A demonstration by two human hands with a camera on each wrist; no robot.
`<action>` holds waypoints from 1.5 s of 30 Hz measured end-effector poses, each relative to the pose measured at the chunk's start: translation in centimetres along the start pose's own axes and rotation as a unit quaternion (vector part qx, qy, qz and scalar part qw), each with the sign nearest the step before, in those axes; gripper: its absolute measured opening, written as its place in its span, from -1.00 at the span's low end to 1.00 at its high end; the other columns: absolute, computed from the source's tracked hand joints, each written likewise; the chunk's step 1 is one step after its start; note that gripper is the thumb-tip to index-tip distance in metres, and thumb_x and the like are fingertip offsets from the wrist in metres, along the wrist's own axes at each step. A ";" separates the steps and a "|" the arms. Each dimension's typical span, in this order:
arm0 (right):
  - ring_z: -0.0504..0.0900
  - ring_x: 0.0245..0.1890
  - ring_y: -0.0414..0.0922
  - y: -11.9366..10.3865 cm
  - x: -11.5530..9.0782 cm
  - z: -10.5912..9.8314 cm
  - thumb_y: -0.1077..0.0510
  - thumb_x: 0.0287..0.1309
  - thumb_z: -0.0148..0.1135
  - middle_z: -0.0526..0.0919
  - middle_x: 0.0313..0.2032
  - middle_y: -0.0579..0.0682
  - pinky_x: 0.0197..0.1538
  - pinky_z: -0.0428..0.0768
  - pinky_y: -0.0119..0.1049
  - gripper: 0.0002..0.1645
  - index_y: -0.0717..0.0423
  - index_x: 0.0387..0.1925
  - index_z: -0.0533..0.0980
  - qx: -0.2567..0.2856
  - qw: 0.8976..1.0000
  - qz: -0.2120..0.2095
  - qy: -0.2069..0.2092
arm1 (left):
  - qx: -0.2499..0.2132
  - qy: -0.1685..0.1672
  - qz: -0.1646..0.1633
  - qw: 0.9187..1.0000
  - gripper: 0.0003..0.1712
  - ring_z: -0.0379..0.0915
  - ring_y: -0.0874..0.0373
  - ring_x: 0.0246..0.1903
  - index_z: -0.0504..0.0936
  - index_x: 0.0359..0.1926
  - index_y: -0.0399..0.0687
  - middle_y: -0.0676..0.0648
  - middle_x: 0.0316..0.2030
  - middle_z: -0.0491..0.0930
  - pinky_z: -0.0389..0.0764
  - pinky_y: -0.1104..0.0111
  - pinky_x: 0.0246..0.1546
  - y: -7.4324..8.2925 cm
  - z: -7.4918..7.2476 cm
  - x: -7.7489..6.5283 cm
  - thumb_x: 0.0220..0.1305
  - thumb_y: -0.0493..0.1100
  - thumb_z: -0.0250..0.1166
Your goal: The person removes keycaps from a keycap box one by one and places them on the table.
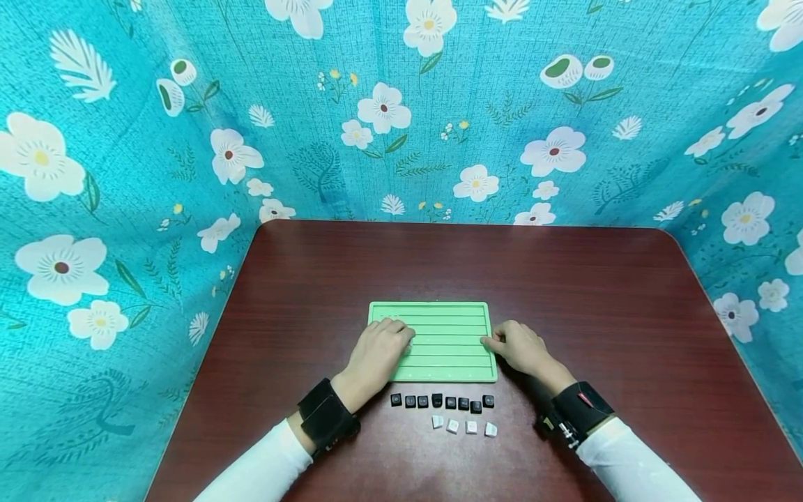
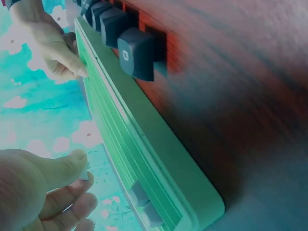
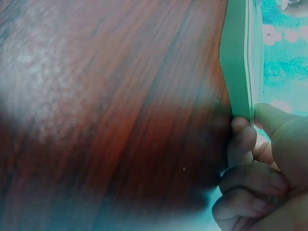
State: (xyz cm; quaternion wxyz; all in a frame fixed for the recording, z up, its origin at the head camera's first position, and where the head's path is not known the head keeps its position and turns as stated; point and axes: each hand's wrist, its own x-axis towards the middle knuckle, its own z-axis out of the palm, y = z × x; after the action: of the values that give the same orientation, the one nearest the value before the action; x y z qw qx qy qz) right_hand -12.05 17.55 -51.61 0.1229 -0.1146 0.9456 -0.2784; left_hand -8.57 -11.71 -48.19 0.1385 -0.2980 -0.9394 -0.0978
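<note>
A light green board (image 1: 448, 340) with long grooves lies on the table. Over its left part, my left hand (image 1: 378, 352) pinches a small white keycap (image 2: 85, 175) between thumb and index finger; most of the keycap is hidden by the fingertips. Two pale keycaps (image 2: 152, 215) sit in the grooves near one end of the board in the left wrist view. My right hand (image 1: 521, 346) grips the board's right edge, thumb (image 3: 272, 118) on top and curled fingers against the side.
In front of the board runs a row of several black keycaps (image 1: 436, 400). Nearer still is a shorter row of several white keycaps (image 1: 471, 427). The dark red-brown table (image 1: 314, 279) extends around them, with a blue flowered cloth (image 1: 426, 104) behind and at both sides.
</note>
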 end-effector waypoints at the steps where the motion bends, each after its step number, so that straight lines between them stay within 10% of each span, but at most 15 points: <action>1: 0.05 -0.77 -0.21 0.0 0.0 0.0 -0.13 0.18 0.15 0.08 -0.79 -0.19 -0.64 -0.04 -0.34 -0.45 -0.02 -0.79 0.21 0.001 1.000 0.000 -0.001 | 0.001 0.000 0.001 1.000 -0.82 0.47 0.14 -0.29 0.64 -0.26 -0.03 0.05 -0.29 0.61 0.44 0.31 -0.36 0.0 -0.1 0.0 0.05 -0.17 0.34; 45: 0.04 -0.78 -0.21 0.0 0.0 -0.1 -0.13 0.18 0.14 0.08 -0.79 -0.18 -0.64 -0.05 -0.34 -0.44 -0.02 -0.79 0.21 0.004 1.000 0.001 -0.012 | -0.045 0.000 0.010 0.999 -0.84 0.45 0.18 -0.28 0.65 -0.25 -0.01 0.09 -0.32 0.58 0.49 0.30 -0.19 2.1 -1.7 -2.4 0.09 -0.14 0.31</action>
State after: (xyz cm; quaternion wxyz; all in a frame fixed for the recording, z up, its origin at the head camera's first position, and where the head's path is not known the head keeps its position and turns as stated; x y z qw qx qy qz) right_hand -12.11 17.63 -51.55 0.1348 -0.1161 0.9430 -0.2811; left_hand -5.15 -11.74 -47.11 0.1258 -0.3129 -0.9312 -0.1382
